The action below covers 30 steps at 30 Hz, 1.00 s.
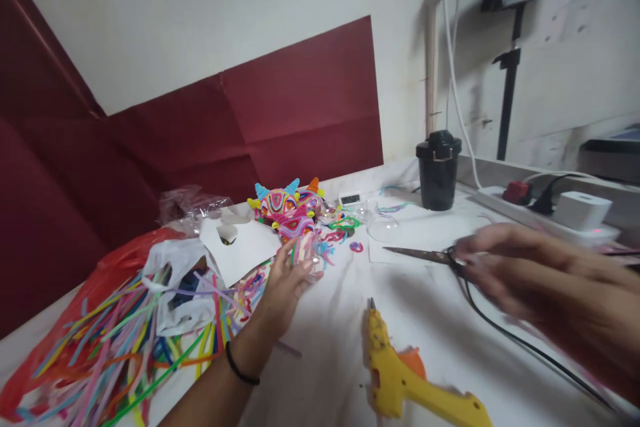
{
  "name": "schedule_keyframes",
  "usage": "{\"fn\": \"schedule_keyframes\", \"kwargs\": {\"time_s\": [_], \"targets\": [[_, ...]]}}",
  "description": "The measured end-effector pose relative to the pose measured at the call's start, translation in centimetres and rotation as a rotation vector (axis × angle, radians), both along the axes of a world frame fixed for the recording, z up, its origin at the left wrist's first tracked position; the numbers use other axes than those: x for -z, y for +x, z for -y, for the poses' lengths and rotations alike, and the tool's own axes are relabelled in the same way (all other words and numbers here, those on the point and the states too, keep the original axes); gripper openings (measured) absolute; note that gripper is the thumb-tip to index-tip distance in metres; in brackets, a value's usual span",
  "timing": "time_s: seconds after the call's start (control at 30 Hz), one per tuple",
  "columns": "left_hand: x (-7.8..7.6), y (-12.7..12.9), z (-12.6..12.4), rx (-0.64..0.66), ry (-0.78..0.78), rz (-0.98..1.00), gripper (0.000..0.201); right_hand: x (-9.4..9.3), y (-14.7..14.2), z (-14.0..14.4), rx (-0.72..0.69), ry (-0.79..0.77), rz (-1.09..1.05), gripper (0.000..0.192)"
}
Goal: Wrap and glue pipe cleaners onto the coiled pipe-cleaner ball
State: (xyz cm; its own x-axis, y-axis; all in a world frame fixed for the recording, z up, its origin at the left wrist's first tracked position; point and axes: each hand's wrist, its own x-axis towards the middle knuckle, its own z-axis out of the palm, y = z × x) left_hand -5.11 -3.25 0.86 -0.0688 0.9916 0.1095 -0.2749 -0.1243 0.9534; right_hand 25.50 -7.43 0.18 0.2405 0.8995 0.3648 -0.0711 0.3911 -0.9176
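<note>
Pipe-cleaner piece (306,250) held in left hand (285,283) grip; right hand (505,273) blurred over scissors (425,255), grip unclear.

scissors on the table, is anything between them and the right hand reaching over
Nothing visible stands between them. The right hand, blurred, is already over the handle end of the scissors; whether it grips them cannot be told. The glue gun lies nearer the camera, off that line.

Clear ball (309,255) stuffed with coloured pipe cleaners, on white table; scissors (425,255) lying flat, blades pointing left.
</note>
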Motion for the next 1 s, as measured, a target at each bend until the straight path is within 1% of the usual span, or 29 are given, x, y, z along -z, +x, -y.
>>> {"fn": "schedule_keyframes", "kwargs": {"time_s": [0.03, 0.07, 0.1, 0.13, 0.17, 0.23, 0.33, 0.37, 0.47, 0.53, 0.6, 0.7, 0.8, 0.87, 0.93, 1.0], "targets": [[-0.3, 0.4, 0.1, -0.006, 0.002, 0.029, 0.05, -2.1, -1.8, -0.4, -0.181, -0.135, 0.061, 0.024], [-0.6, 0.8, 0.2, -0.006, 0.001, 0.059, 0.05, -3.8, -3.7, -0.6, -0.312, -0.206, 0.107, 0.021], [-1.0, 1.1, 0.4, 0.0, -0.001, 0.09, 0.049, -5.0, -5.4, -0.9, -0.375, -0.176, 0.17, 0.019], [-1.3, 1.5, 0.5, 0.009, -0.004, 0.12, 0.049, -5.8, -6.9, -1.1, -0.398, -0.12, 0.279, 0.016], [-1.6, 1.9, 0.8, 0.02, -0.005, 0.146, 0.049, -6.1, -8.2, -1.3, -0.39, -0.048, 0.38, 0.015], [-2.0, 2.5, 1.2, 0.046, 0.0, 0.172, 0.05, -5.9, -10.1, -1.9, -0.386, 0.079, 0.547, 0.015], [-2.4, 3.2, 1.9, 0.083, 0.013, 0.154, 0.049, -4.9, -11.7, -2.9, -0.363, 0.185, 0.731, 0.022], [-2.5, 3.3, 2.1, 0.091, 0.016, 0.148, 0.049, -4.6, -12.0, -3.1, -0.364, 0.208, 0.775, 0.02], [-2.6, 3.6, 2.5, 0.107, 0.021, 0.173, 0.05, -4.3, -12.4, -3.6, -0.419, 0.25, 0.843, 0.003], [-2.6, 3.4, 2.6, 0.112, -0.007, 0.203, 0.052, -4.3, -12.3, -3.8, -0.456, 0.249, 0.83, 0.008], [-2.6, 3.0, 2.6, 0.128, -0.063, 0.216, 0.051, -4.6, -11.9, -4.1, -0.489, 0.228, 0.769, 0.009], [-2.3, 2.0, 2.0, 0.144, -0.097, 0.185, 0.045, -5.4, -10.9, -4.7, -0.61, 0.17, 0.683, 0.012], [-1.9, 1.0, 1.3, 0.098, -0.003, 0.094, 0.038, -6.1, -9.7, -5.3, -0.807, 0.125, 0.65, 0.015], [-1.7, 0.5, 1.0, 0.096, 0.063, 0.004, 0.033, -6.4, -8.9, -5.8, -0.922, 0.1, 0.662, 0.016], [-1.6, 0.2, 1.0, 0.151, 0.101, -0.092, 0.028, -6.4, -8.4, -6.2, -1.001, 0.072, 0.701, 0.016], [-1.5, 0.1, 1.2, 0.223, 0.111, -0.159, 0.024, -6.3, -8.1, -6.6, -1.039, 0.055, 0.741, 0.015]]}}
